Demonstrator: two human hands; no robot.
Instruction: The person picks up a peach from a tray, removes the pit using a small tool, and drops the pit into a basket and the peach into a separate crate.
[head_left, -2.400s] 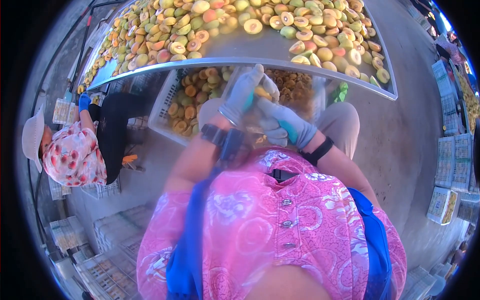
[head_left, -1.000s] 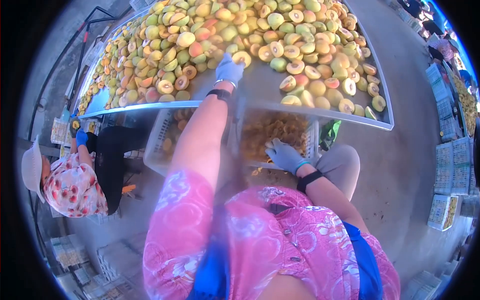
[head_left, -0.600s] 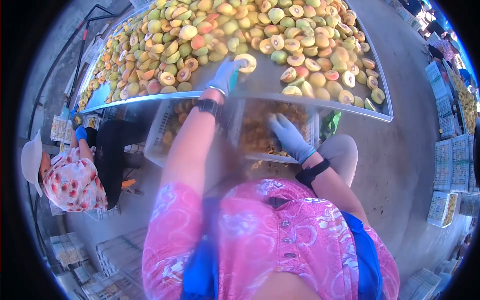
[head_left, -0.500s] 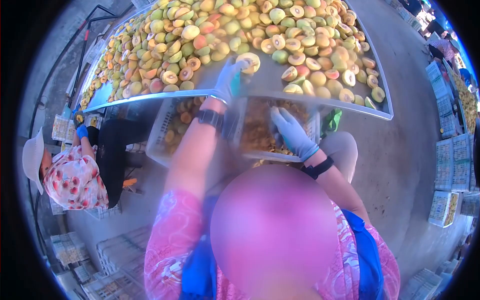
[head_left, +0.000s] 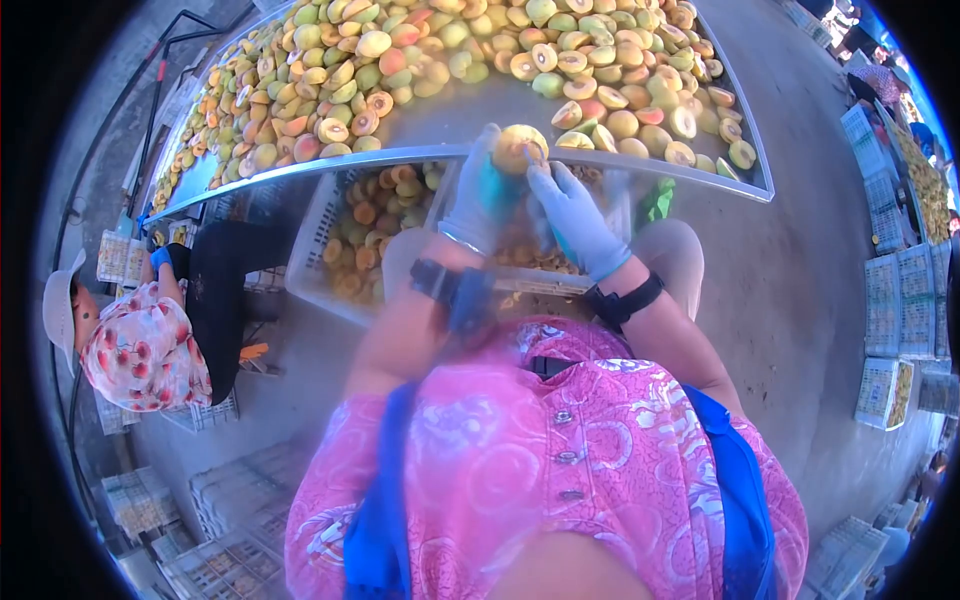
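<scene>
A yellow-orange fruit (head_left: pixel 520 149) is held at the near edge of the metal table (head_left: pixel 440 128). My left hand (head_left: pixel 482 200), gloved and slightly blurred, is closed round its left side. The fingertips of my right hand (head_left: pixel 577 215), also gloved, press together against the fruit's lower right; whether they hold anything small is hidden. Many halved fruits (head_left: pixel 345 75) are piled on the table beyond. Under the table edge, a white crate (head_left: pixel 320 235) of fruit halves (head_left: pixel 375 215) stands at the left, and another crate (head_left: pixel 540 280) sits below my hands.
At the left, a co-worker (head_left: pixel 150 345) in a white hat sits by the table. Stacked crates (head_left: pixel 895 305) and another fruit-covered table (head_left: pixel 925 190) line the right side. More crates (head_left: pixel 235 500) stand at the lower left. Something green (head_left: pixel 660 198) hangs near my right knee.
My left hand has drawn back from the table top with the fruit. My right hand has risen from over the crate to meet it. The head view has shifted slightly.
</scene>
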